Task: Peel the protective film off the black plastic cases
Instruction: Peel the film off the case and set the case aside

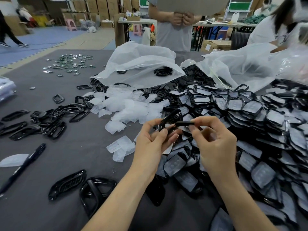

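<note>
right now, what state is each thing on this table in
left hand, grips black case
right hand, pinches black part, seen edge-on
filmed cases pile, film still on
bare cases, film off, scattered
peeled films, loose heap
plastic bag, mouth open
pen, lying flat

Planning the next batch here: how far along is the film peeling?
Done: bare cases lie at the left, beside a pile of peeled films. In hand: the left hand and right hand grip one black case between them. Left: the big heap of filmed cases on the right, so most seemingly remains.
</note>
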